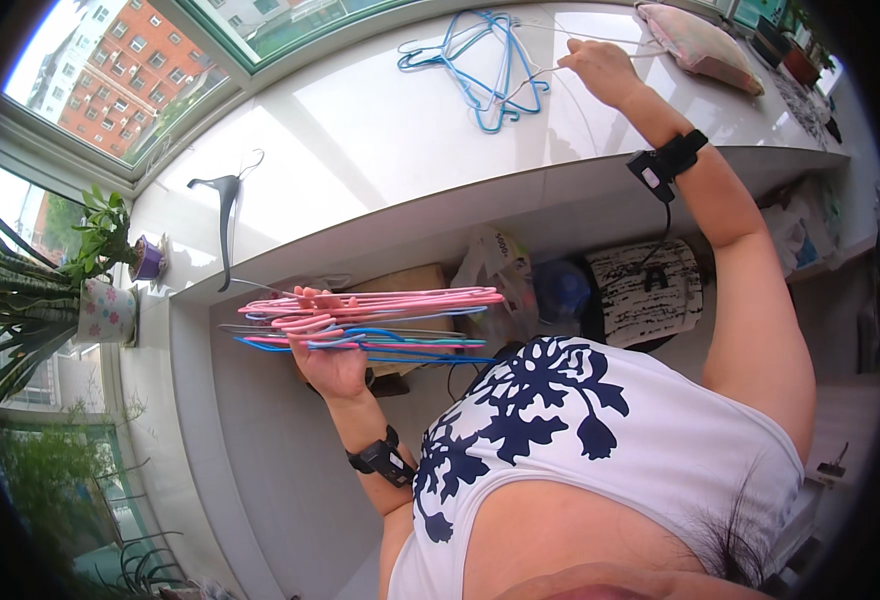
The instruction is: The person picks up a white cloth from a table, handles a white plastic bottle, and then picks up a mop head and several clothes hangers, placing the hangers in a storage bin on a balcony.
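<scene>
My left hand [332, 370] is closed around a stack of clothes hangers [410, 300], mostly pink with some blue and green ones, held in front of the ledge. Farther out to the right, my right hand [600, 72] pinches a thin white clothes hanger [545, 72] above the white ledge. Beside it, several blue clothes hangers [480, 90] lie in a loose tangle, and the white one partly overlaps them. A black clothes hanger [227, 200] with a metal hook lies alone on the ledge at the left.
A patterned cushion [700, 48] lies at the ledge's far right, near potted plants. More potted plants [107, 310] stand at the left by the window. Beneath the white ledge [330, 150], a shelf holds bags [495, 270] and a black-and-white patterned item [650, 290].
</scene>
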A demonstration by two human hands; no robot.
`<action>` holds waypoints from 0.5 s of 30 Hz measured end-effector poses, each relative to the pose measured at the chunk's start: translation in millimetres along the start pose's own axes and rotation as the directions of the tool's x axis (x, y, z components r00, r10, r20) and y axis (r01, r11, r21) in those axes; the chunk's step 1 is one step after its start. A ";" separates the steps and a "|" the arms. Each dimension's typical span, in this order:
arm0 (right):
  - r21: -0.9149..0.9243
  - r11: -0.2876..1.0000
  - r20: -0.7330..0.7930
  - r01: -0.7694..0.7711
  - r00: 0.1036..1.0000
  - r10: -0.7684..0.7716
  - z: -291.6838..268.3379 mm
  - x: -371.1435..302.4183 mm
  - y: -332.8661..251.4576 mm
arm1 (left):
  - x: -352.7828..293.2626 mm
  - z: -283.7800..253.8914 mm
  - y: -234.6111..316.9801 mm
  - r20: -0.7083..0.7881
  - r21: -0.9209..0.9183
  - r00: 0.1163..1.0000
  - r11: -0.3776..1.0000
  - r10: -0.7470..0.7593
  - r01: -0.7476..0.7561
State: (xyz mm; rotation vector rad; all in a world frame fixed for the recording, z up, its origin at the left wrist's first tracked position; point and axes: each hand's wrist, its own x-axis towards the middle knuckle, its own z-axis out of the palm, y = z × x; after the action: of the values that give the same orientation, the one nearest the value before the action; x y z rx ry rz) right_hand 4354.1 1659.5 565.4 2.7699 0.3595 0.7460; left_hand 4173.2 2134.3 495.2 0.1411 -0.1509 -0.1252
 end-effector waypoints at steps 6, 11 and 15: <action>-0.215 0.944 -0.053 0.250 0.962 -0.267 -48.5 14.6 42.9 | 1.2 0.3 -0.7 0.003 -0.006 1.000 1.000 -0.020 0.020; -0.122 0.982 0.140 0.141 0.982 -0.123 -133.9 12.1 27.3 | 3.0 -2.9 -4.0 0.026 -0.054 0.999 0.998 -0.023 0.024; 0.122 0.974 -0.147 -0.192 0.967 0.209 -170.2 3.7 8.4 | -3.8 -4.5 3.6 0.050 -0.039 0.999 0.999 -0.019 0.021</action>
State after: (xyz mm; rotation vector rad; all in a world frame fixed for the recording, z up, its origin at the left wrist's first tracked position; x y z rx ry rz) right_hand 4270.6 1682.4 712.3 2.8859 0.1525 1.0291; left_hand 4170.6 2138.9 490.8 0.1004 -0.1966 -0.1518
